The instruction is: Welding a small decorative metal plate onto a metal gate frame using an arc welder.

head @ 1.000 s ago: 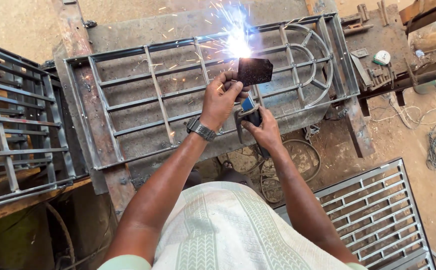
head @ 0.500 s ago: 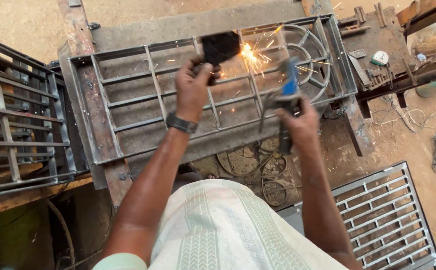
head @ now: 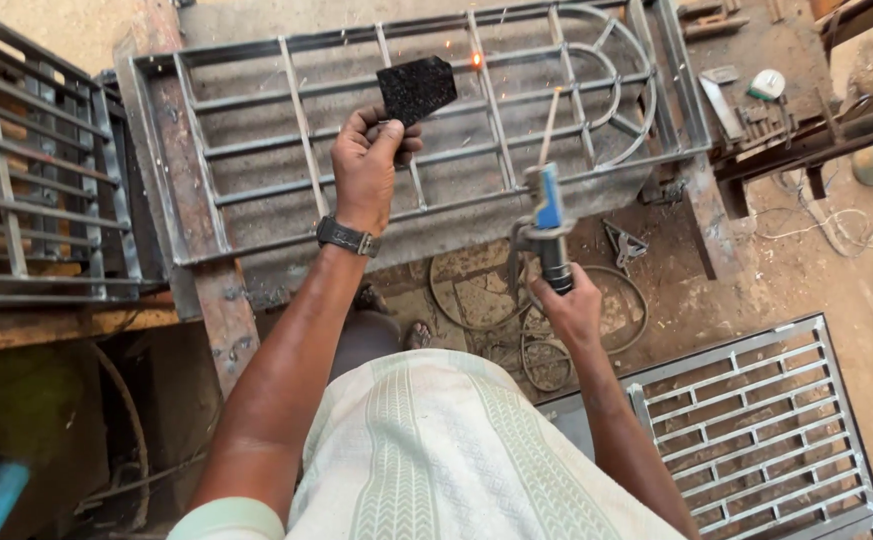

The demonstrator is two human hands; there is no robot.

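A welder's right hand (head: 568, 312) grips an electrode holder (head: 548, 228), the left hand (head: 364, 168) a dark shield (head: 415, 89), above a steel grille (head: 246, 100) where 1 weld spot (head: 476, 60) glows; bare skin risks burns.

No packages, signs or screens in my field of view. No readable label noted either; the small round white-and-green object (head: 765, 84) at upper right, on the workbench beyond the grille, is too small to tell whether it carries one.
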